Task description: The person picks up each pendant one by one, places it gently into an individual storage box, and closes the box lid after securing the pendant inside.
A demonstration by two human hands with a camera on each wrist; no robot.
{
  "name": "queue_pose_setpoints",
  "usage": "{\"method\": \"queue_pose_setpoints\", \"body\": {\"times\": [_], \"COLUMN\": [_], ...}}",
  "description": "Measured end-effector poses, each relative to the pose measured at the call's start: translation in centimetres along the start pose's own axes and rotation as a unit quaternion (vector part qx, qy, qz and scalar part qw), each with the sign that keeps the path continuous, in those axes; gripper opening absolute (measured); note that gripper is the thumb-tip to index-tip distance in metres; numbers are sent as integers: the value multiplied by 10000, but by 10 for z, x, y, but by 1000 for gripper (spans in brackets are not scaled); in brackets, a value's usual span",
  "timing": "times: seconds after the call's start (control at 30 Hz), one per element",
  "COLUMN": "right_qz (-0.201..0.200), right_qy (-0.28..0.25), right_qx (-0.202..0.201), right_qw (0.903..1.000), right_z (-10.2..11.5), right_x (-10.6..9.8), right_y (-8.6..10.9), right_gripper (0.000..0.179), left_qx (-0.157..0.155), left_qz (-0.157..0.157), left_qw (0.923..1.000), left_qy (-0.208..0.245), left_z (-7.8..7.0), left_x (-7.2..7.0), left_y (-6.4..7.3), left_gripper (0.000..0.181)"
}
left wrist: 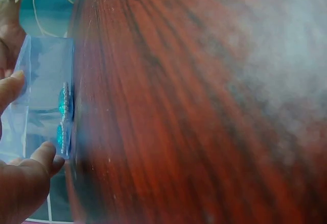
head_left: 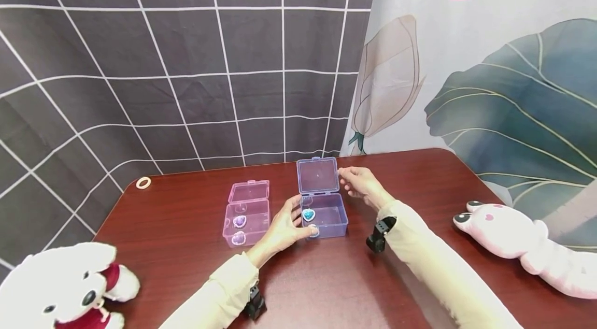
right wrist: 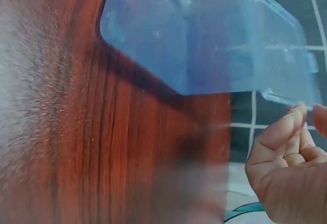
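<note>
A clear blue plastic box [head_left: 332,215] stands on the table with its hinged lid [head_left: 318,175] raised. Inside it, toward the left, are two blue heart-shaped gems with beaded rims; the rear gem [head_left: 308,214] shows clearly, the front gem [head_left: 314,230] is partly behind the thumb. My left hand [head_left: 283,226] holds the box's left end, thumb at the front and fingers along the side. At the lid's right edge, my right hand [head_left: 364,185] pinches the rim between thumb and curled forefinger. The right wrist view shows those fingertips at the lid's corner [right wrist: 286,100].
Left of the blue box, an opened pink box [head_left: 258,215] contains purple heart gems [head_left: 240,221]. A pale ring [head_left: 143,183] lies at the table's far left. A white plush bear [head_left: 60,287] sits front left; a pink plush caterpillar [head_left: 508,230] lies at right. Curtains hang behind.
</note>
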State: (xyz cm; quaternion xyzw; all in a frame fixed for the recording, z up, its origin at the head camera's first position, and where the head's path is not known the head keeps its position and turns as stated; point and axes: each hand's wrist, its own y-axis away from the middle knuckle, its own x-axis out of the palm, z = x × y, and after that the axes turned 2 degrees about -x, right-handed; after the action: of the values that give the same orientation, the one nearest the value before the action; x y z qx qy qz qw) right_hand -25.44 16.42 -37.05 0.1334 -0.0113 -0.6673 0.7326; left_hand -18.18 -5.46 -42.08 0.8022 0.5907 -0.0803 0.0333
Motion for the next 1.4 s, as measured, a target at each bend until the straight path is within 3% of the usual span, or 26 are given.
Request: {"method": "queue_pose_setpoints", "body": {"times": [0.13,0.3,0.47,0.63,0.93,1.13,1.4], "right_qz": [214,581,952,977,998,964,909], "right_qy": [-228,-73,341,886,1866,1750,869], "right_qx": [-91,-50,-131,-346,-1122,-1161,-783], "right_qw": [9995,9983,9948,9907,9709,9729,9890], "right_z": [3,2,-1,-2,-7,-13,-26], "right_x": [-3,-5,-6,-6,-3,-1,0], "right_y": [17,35,45,47,53,56,61], "right_gripper": [38,46,49,46,42,47,53], "left_qx": [-33,24,73,20,10,55,-85], "left_qz": [42,80,13,-9,109,116,72], "left_qw": [10000,9998,9996,9998,9996,9994,9999], "left_qy": [51,183,256,175,243,326,-21], "left_z": [0,2,1,1,2,2,1], "left_x": [0,0,1,1,0,1,-1], "left_y": [0,1,0,0,0,0,2], "left_gripper": [89,87,86,89,89,88,84]}}
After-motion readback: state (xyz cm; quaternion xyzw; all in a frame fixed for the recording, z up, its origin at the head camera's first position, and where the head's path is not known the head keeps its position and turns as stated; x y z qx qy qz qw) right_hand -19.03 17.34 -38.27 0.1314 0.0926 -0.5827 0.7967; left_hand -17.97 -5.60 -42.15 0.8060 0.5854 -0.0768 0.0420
